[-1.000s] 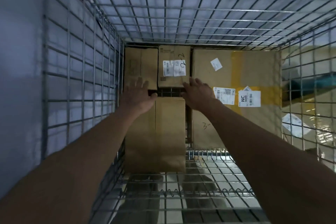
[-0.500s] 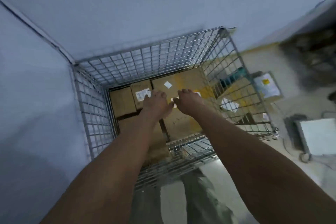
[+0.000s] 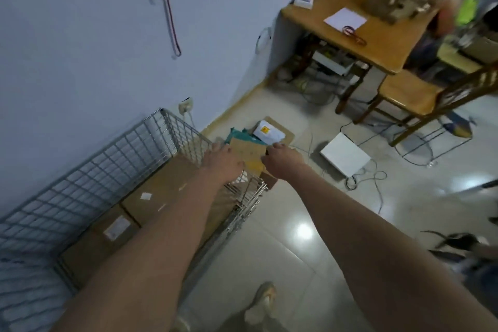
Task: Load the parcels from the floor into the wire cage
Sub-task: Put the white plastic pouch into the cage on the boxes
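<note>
The wire cage [image 3: 151, 127] stands against the blue wall at lower left, with several brown cardboard parcels [image 3: 161, 186] lying flat inside. On the floor past its far corner lies a pile: a brown cardboard parcel [image 3: 250, 155], a white mailer [image 3: 268, 132] with a yellow sticker, and a teal bag [image 3: 237, 135]. My left hand [image 3: 223, 162] is over the cage's corner, lined up with the brown parcel's left edge. My right hand [image 3: 283, 162] hovers by its right edge. Both have loosely spread fingers and grip nothing that I can see.
A flat white box [image 3: 345, 158] and loose cables [image 3: 372, 178] lie on the glossy tiles to the right. A wooden table [image 3: 377, 35] and chair [image 3: 409, 94] stand at the back right. A wall socket [image 3: 186, 105] sits behind the cage. My shoe [image 3: 261, 302] is at the bottom.
My hands have come up out of the cage, off the parcels inside, and swung right toward the floor pile. My view turned from the cage interior to the room.
</note>
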Demonstrator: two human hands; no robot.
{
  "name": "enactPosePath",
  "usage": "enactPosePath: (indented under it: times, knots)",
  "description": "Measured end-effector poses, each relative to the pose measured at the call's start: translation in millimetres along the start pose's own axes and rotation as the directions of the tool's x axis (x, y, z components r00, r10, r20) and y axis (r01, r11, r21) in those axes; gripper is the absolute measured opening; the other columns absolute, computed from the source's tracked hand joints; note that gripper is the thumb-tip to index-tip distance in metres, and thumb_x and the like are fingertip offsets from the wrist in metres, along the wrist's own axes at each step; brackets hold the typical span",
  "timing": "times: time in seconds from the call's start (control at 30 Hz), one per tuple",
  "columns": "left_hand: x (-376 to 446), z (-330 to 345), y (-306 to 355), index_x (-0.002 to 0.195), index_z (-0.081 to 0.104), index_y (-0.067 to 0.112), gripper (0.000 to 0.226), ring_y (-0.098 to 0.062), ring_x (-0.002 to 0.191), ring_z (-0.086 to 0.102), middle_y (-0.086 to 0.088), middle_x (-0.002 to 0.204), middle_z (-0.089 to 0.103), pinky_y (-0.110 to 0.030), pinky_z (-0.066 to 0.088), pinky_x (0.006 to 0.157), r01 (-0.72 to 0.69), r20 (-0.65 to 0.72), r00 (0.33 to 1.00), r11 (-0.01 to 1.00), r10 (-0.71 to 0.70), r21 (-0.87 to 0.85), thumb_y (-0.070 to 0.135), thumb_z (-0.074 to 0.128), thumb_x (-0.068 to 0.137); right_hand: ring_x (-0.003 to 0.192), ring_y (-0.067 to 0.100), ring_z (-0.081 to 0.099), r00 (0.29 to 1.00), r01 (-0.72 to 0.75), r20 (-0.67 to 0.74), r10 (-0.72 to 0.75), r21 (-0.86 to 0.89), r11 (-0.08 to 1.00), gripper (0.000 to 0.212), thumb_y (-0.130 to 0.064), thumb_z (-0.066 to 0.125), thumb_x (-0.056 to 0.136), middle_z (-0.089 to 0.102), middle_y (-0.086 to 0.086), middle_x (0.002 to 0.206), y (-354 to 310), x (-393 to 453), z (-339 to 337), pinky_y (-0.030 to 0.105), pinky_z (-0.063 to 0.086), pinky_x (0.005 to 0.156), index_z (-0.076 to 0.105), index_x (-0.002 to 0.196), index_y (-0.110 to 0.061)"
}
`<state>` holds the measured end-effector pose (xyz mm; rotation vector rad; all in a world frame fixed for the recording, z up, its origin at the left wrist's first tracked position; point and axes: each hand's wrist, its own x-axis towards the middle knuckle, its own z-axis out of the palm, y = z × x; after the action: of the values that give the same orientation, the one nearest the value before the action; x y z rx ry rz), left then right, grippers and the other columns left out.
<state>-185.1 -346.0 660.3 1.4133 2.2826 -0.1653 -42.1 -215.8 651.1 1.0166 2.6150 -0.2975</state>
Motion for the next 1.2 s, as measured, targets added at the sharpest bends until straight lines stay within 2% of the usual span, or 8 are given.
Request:
enactPosePath:
  times: [0.1,0.2,0.33,0.47,0.6,0.8,0.97,1.2]
  knots:
    - [29.4,1.0,63.7,0.156,0.034,0.015,0.066,-0.032,0.152,0.021,-0.009,0.164,0.031,-0.056,0.024,0.121,-0.053,0.024,0.998,0.997,0.052,0.052,0.053,0.026,0.103,0.128,0.033,0.053,0.999,-0.037,0.008,0.037,0.015,0.999,0.046,-0.043,0.038,0.103,0.056,0.014,0.136,67.2,-4.6,1.5,0.046,0.048,0.102,0.056,0.133,-0.012]
    - [52.6,-0.4,118.4,0.154,0.036,0.011,0.062,-0.033,0.148,0.028,-0.014,0.16,0.036,-0.051,0.025,0.121,-0.108,0.038,0.994,0.987,0.104,0.121,0.048,0.027,0.106,0.127,0.032,0.052,0.998,-0.067,-0.008,0.068,0.055,0.996,0.047,-0.042,0.036,0.104,0.055,0.013,0.139,125.3,-2.3,3.9,0.046,0.047,0.102,0.053,0.135,-0.011]
    - [87.6,1.7,161.7,0.157,0.032,0.011,0.063,-0.034,0.151,0.024,-0.012,0.163,0.031,-0.054,0.025,0.12,-0.065,0.084,0.995,0.996,0.06,0.068,0.049,0.03,0.107,0.126,0.034,0.051,0.996,-0.086,0.036,0.083,0.077,0.993,0.047,-0.042,0.035,0.104,0.054,0.014,0.138,185.6,14.0,13.4,0.047,0.045,0.1,0.053,0.132,-0.009]
    - [148.2,16.3,175.1,0.156,0.035,0.013,0.062,-0.033,0.154,0.018,-0.01,0.164,0.031,-0.054,0.022,0.122,-0.068,0.148,0.987,0.994,0.056,0.081,0.049,0.031,0.106,0.129,0.033,0.05,0.996,-0.081,0.05,0.076,0.104,0.991,0.049,-0.043,0.035,0.104,0.053,0.013,0.141,225.8,51.3,15.8,0.048,0.044,0.101,0.052,0.136,-0.009]
    - [211.7,17.0,191.1,0.154,0.039,0.013,0.057,-0.033,0.15,0.027,-0.012,0.16,0.036,-0.051,0.024,0.121,-0.078,0.22,0.974,0.99,0.051,0.116,0.045,0.031,0.107,0.131,0.034,0.048,0.991,-0.08,0.114,0.067,0.113,0.99,0.051,-0.042,0.035,0.104,0.051,0.014,0.143,263.6,106.0,18.9,0.047,0.043,0.104,0.05,0.138,-0.008]
    - [327.1,-0.5,208.9,0.142,0.047,0.016,0.049,-0.031,0.136,0.042,-0.013,0.147,0.049,-0.049,0.04,0.11,0.002,0.269,0.963,1.0,-0.001,-0.005,0.048,0.036,0.106,0.132,0.034,0.048,0.98,-0.088,0.19,0.068,0.099,0.991,0.048,-0.038,0.036,0.104,0.052,0.016,0.141,324.3,217.2,-5.6,0.044,0.043,0.102,0.052,0.135,-0.005]
    - [410.8,-22.7,206.1,0.145,0.042,0.014,0.05,-0.029,0.136,0.041,-0.012,0.148,0.048,-0.047,0.04,0.108,0.047,0.242,0.97,0.993,-0.02,-0.108,0.044,0.038,0.105,0.125,0.034,0.052,0.978,-0.056,0.205,0.044,0.053,0.997,0.048,-0.038,0.036,0.103,0.055,0.016,0.135,350.2,310.4,-25.9,0.045,0.047,0.099,0.053,0.133,-0.006]
    - [496.3,-29.5,199.0,0.145,0.044,0.011,0.052,-0.03,0.137,0.042,-0.013,0.148,0.048,-0.045,0.035,0.112,0.167,0.273,0.956,0.964,-0.106,-0.207,0.045,0.037,0.106,0.128,0.033,0.051,0.937,-0.009,0.348,0.004,0.013,1.0,0.053,-0.043,0.035,0.102,0.054,0.014,0.138,373.5,412.4,-26.0,0.047,0.045,0.102,0.052,0.138,-0.008]
